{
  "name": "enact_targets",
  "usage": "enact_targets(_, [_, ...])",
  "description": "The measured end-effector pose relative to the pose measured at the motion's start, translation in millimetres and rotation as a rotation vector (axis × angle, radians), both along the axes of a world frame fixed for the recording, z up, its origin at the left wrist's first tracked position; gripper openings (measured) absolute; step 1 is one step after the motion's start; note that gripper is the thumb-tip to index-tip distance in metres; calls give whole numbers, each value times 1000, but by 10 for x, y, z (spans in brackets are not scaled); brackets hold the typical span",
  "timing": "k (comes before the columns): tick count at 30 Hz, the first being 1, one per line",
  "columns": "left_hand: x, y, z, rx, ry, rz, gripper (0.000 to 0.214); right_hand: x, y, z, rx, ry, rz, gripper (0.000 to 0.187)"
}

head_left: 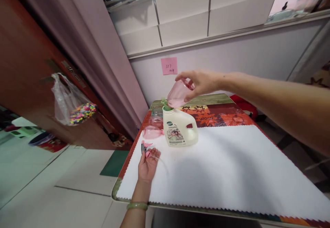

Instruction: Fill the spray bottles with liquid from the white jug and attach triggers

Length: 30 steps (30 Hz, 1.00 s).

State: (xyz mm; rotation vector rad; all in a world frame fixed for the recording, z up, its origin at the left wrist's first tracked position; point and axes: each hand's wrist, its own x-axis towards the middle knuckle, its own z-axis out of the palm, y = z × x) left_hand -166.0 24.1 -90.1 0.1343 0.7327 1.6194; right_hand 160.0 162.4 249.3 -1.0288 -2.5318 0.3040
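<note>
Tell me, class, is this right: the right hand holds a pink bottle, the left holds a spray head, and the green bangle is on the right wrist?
No: the head view shows the green bangle on the left wrist. The right hand holds the pink bottle, the left hand the spray head.

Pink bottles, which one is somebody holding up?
The tilted pink bottle in the right hand, above the jug. The lying pink bottle, left of the jug, is in neither hand.
</note>
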Motion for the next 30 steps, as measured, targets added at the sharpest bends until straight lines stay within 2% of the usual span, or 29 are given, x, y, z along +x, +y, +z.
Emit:
enact_targets(3, [49, -30, 135, -4, 30, 39, 41, 234, -119, -394, -167, 285, -39, 82])
enact_targets(6, [91, -49, 399, 19, 76, 105, 43, 438, -375, -989, -375, 731, -168, 75])
enact_targets(7, [112, -47, 523, 41, 93, 134, 41, 488, -493, -1227, -441, 873, -211, 69])
enact_targets(9, [188, -31, 814, 107, 132, 202, 34, 552, -775, -1724, -686, 1033, -191, 61])
enact_targets(11, [329, -1, 1132, 181, 174, 258, 31, 568, -1103, -2178, -811, 1148, -226, 61])
enact_targets(13, [543, 37, 1427, 251, 218, 299, 32, 547, -1434, -2511, -856, 1212, -290, 64])
enact_targets(14, [671, 55, 1551, 304, 269, 343, 33, 528, -1585, -2619, -866, 1223, -304, 66])
enact_targets(16, [942, 84, 1738, 343, 302, 406, 34, 485, -1831, -2724, -818, 1238, -321, 69])
enact_targets(19, [1297, 113, 1862, 345, 282, 391, 35, 448, -2035, -2707, -672, 1223, -365, 72])
enact_targets(23, [1550, 152, 1850, 342, 288, 393, 36, 519, -2093, -2661, -580, 1251, -380, 72])
enact_targets(30, [1684, 175, 1829, 367, 358, 410, 35, 678, -2070, -2777, -572, 1320, -378, 73])
